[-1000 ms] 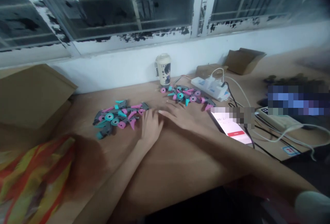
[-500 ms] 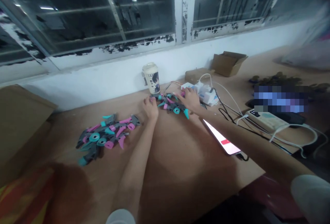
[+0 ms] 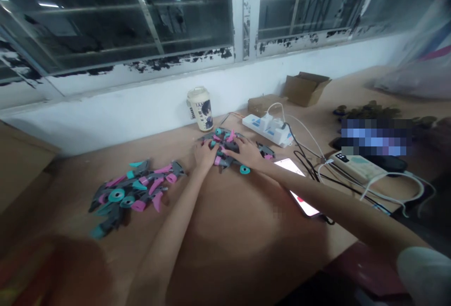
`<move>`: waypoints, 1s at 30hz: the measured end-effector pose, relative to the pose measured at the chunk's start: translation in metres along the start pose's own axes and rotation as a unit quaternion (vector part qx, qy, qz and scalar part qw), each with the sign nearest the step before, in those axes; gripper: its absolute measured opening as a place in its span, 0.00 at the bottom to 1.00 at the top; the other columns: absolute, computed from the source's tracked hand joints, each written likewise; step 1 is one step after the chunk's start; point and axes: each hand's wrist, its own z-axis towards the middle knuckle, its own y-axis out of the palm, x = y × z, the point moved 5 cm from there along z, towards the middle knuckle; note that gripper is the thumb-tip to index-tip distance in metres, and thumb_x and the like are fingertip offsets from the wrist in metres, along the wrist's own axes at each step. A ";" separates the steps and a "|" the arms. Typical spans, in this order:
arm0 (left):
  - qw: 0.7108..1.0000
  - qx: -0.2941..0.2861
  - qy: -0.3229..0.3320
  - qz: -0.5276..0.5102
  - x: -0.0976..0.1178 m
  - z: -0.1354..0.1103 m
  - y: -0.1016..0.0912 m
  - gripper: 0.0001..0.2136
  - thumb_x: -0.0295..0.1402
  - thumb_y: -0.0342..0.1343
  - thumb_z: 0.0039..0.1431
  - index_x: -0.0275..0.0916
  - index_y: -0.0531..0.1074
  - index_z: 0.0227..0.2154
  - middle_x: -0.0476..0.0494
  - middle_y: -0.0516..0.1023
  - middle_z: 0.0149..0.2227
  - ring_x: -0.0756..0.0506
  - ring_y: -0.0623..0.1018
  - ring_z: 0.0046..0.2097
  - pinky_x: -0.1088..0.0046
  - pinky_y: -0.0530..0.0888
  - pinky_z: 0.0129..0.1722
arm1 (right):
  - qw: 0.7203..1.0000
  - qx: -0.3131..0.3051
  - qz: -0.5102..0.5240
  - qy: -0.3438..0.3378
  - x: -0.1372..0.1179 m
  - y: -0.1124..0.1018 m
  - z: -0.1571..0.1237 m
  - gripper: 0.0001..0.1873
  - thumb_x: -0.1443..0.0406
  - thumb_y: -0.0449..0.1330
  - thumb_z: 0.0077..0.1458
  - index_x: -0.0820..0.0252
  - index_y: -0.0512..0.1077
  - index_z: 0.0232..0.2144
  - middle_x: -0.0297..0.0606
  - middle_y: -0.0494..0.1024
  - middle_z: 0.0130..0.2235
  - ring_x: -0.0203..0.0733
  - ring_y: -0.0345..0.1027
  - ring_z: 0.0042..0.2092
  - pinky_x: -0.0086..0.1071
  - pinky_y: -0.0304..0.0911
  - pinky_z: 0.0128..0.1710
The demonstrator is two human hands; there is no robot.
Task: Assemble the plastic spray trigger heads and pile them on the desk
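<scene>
A pile of grey pieces with pink and teal parts, which look like trigger spray heads (image 3: 222,159), lies in front of the cup. At its left side is my left hand (image 3: 205,155), fingers bent down against the pieces and apart, their tips partly hidden. My right hand (image 3: 248,153) rests over the pile's right part, thumb and fingers spread, touching pieces. I see nothing clearly gripped in either hand. A second, larger heap of the same spray heads (image 3: 136,193) lies on the table to the left of my left forearm.
A printed coffee cup (image 3: 200,109) stands by the wall. Behind and right are a white power strip (image 3: 262,130) with plugs and an open cardboard box (image 3: 306,88). A lit phone (image 3: 303,205) lies under my right forearm. Cables run to a power bank (image 3: 359,167).
My right hand has moved left and nearer, from the power strip onto the pile. Pieces there are bunched closer between my hands, some shifted. The power strip and phone show more.
</scene>
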 end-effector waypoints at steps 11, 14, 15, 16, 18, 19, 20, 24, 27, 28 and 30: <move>0.995 0.047 0.056 0.069 0.005 -0.014 -0.030 0.22 0.44 0.45 0.60 0.42 0.65 0.55 0.36 0.60 0.60 0.36 0.58 0.61 0.56 0.58 0.58 | 0.997 -0.033 -0.055 -0.053 0.002 -0.023 -0.054 0.52 0.34 0.44 0.45 0.61 0.51 0.62 0.55 0.52 0.63 0.62 0.43 0.64 0.57 0.41 0.59; 0.991 0.016 0.112 0.068 0.020 0.006 -0.012 0.23 0.45 0.46 0.60 0.45 0.63 0.57 0.40 0.58 0.61 0.37 0.55 0.63 0.56 0.54 0.60 | 0.995 -0.050 -0.089 -0.021 0.010 -0.026 -0.067 0.58 0.31 0.44 0.40 0.64 0.49 0.62 0.60 0.46 0.64 0.68 0.37 0.64 0.61 0.37 0.58; 0.990 0.003 0.124 0.069 0.023 0.013 -0.006 0.24 0.46 0.47 0.59 0.45 0.62 0.57 0.40 0.57 0.62 0.35 0.55 0.63 0.54 0.53 0.60 | 0.994 -0.059 -0.087 -0.015 0.011 -0.024 -0.069 0.58 0.31 0.43 0.40 0.64 0.47 0.63 0.60 0.45 0.64 0.69 0.35 0.64 0.62 0.37 0.58; 0.989 -0.011 0.132 0.071 0.025 0.019 0.000 0.25 0.48 0.47 0.58 0.45 0.63 0.57 0.39 0.57 0.62 0.33 0.54 0.63 0.52 0.52 0.60 | 0.994 -0.069 -0.079 -0.008 0.011 -0.021 -0.070 0.57 0.31 0.43 0.41 0.63 0.46 0.63 0.59 0.44 0.65 0.69 0.34 0.65 0.62 0.37 0.58; 0.987 -0.040 0.139 0.074 0.024 0.029 0.009 0.26 0.50 0.49 0.56 0.44 0.65 0.55 0.38 0.58 0.62 0.31 0.55 0.63 0.48 0.52 0.59 | 0.994 -0.090 -0.057 0.001 0.010 -0.013 -0.067 0.56 0.32 0.42 0.42 0.62 0.44 0.64 0.58 0.42 0.65 0.68 0.31 0.65 0.63 0.36 0.57; 0.986 -0.054 0.140 0.075 0.022 0.032 0.012 0.26 0.50 0.50 0.55 0.44 0.66 0.54 0.38 0.59 0.61 0.30 0.56 0.62 0.48 0.52 0.59 | 0.994 -0.099 -0.046 -0.001 0.008 -0.009 -0.064 0.56 0.32 0.41 0.43 0.61 0.43 0.64 0.57 0.41 0.65 0.68 0.31 0.65 0.63 0.35 0.57; 0.985 -0.068 0.141 0.076 0.020 0.034 0.013 0.26 0.50 0.51 0.54 0.43 0.68 0.53 0.38 0.60 0.61 0.30 0.58 0.61 0.48 0.53 0.59 | 0.994 -0.106 -0.036 -0.007 0.006 -0.005 -0.060 0.55 0.32 0.41 0.43 0.59 0.43 0.64 0.56 0.41 0.66 0.67 0.30 0.65 0.64 0.34 0.58; 0.981 -0.104 0.149 0.072 0.008 0.032 0.001 0.24 0.50 0.48 0.56 0.42 0.71 0.49 0.40 0.65 0.59 0.35 0.65 0.58 0.57 0.59 0.58 | 0.991 -0.125 -0.006 -0.036 -0.002 0.008 -0.043 0.54 0.32 0.43 0.43 0.53 0.41 0.64 0.51 0.37 0.67 0.65 0.26 0.66 0.63 0.30 0.58; 0.981 -0.099 0.155 0.062 0.002 0.023 -0.020 0.23 0.48 0.44 0.60 0.41 0.71 0.49 0.41 0.68 0.56 0.39 0.67 0.57 0.63 0.61 0.57 | 0.991 -0.127 0.004 -0.033 -0.001 0.010 -0.033 0.54 0.32 0.43 0.42 0.55 0.43 0.64 0.51 0.39 0.66 0.61 0.26 0.66 0.61 0.30 0.60; 0.982 -0.093 0.156 0.058 0.002 0.018 -0.027 0.22 0.47 0.43 0.61 0.40 0.71 0.50 0.40 0.69 0.55 0.40 0.68 0.56 0.64 0.62 0.57 | 0.992 -0.121 0.003 -0.026 0.000 0.009 -0.031 0.55 0.32 0.43 0.42 0.57 0.44 0.64 0.52 0.39 0.66 0.60 0.27 0.66 0.60 0.29 0.60; 0.982 -0.083 0.162 0.050 0.001 0.000 -0.042 0.22 0.46 0.41 0.62 0.40 0.71 0.50 0.41 0.72 0.53 0.42 0.68 0.56 0.66 0.62 0.57 | 0.995 -0.101 -0.003 -0.019 0.001 0.003 -0.032 0.56 0.32 0.43 0.41 0.61 0.46 0.63 0.54 0.41 0.66 0.60 0.28 0.66 0.59 0.29 0.60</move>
